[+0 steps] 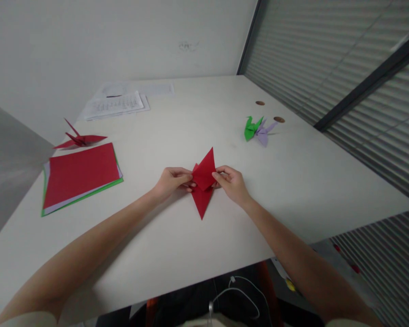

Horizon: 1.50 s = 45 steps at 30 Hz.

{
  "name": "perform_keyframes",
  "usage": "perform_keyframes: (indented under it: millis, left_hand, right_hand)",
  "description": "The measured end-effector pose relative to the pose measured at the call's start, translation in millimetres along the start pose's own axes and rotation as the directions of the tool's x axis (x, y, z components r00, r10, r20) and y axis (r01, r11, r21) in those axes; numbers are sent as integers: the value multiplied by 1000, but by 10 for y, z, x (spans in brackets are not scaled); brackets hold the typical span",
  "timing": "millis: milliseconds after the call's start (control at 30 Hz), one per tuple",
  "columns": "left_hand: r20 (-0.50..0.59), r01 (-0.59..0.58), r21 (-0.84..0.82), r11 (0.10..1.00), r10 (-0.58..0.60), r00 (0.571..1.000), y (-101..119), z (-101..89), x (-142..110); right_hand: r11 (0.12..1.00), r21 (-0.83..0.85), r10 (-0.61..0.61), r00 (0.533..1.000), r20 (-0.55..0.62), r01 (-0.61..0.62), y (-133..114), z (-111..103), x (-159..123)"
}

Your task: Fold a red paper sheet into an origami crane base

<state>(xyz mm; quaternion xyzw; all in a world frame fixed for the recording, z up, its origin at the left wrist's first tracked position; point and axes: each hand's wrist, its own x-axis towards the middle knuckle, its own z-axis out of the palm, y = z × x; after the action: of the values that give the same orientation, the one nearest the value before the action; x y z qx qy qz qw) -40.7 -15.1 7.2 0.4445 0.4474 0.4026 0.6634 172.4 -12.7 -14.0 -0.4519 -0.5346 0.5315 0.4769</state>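
Note:
Between my hands is a piece of folded red origami paper (204, 175), with one point directed away from me and another toward me. My left hand (173, 182) pinches its left edge between thumb and fingers. On the opposite edge, my right hand (231, 182) grips the paper the same way. A raised flap covers the middle of the fold. The fingertips behind the paper are partly hidden.
To the left lies a stack of red, lilac and green paper sheets (82, 175), with a red paper crane (80, 140) behind it. A green paper crane (251, 128) and a lilac one (264, 135) stand at the right. Written papers (114, 105) lie at the back left.

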Motion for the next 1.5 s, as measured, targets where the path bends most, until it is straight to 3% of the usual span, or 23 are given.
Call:
perform_keyframes:
  millis: [233,333,400,467,533,633,700,800,867,933,1033,1167,1233,1367,1500]
  left_hand:
    - [4,-91,124,988,91,996,29,-14,3]
    - [-2,-235,272,933,245,970,-34,-57,36]
    - [51,-355,443,823,372,927,-75,-90,51]
    - [171,-467,618,633,472,865,-106,-125,55]
    - [321,-560,735,383,530,785,-126,-156,55]
    - [538,-643,766,-3,551,638,-136,-183,44]
    - [656,-672,713,-198,526,541,-124,-180,24]
    - [771,-729,600,-331,482,416,-85,-151,-16]
    - [802,-783,543,-304,465,375,-62,-132,-34]
    - [811,-840,498,-217,459,363,-58,-125,-37]
    - [826,-878,464,-120,417,380,-85,-131,-24]
    - [838,-848,501,-175,341,425,-116,-114,-36]
    - [833,-821,529,-214,317,454,-111,-83,-64]
    - [797,-758,596,-263,311,518,-98,-3,-130]
    - [787,-730,611,-305,336,518,-121,50,-173]
  right_hand:
    - [1000,22,-12,999,50,11,23,-5,2]
    - [994,-80,-71,994,87,78,55,-34,14]
    - [963,-211,-150,984,93,166,54,-68,24]
    - [904,-341,-227,966,127,257,32,-108,31]
    - [849,-414,-268,943,197,328,4,-147,31]
    - [825,-437,-246,924,294,359,-14,-188,21]
    - [832,-435,-221,925,310,344,-5,-203,16]
    - [847,-420,-203,929,309,325,10,-216,16]
    - [854,-412,-192,928,320,319,7,-223,23]
    - [853,-413,-183,924,335,319,-7,-232,34]
    - [844,-434,-183,930,318,314,-34,-269,56]
    - [930,-353,-46,984,170,105,-94,-390,73]
    - [962,-272,47,986,158,-3,-152,-457,59]
    - [965,-259,20,970,242,44,-278,-489,-20]
    - [903,-415,-7,968,252,115,-296,-401,-86]
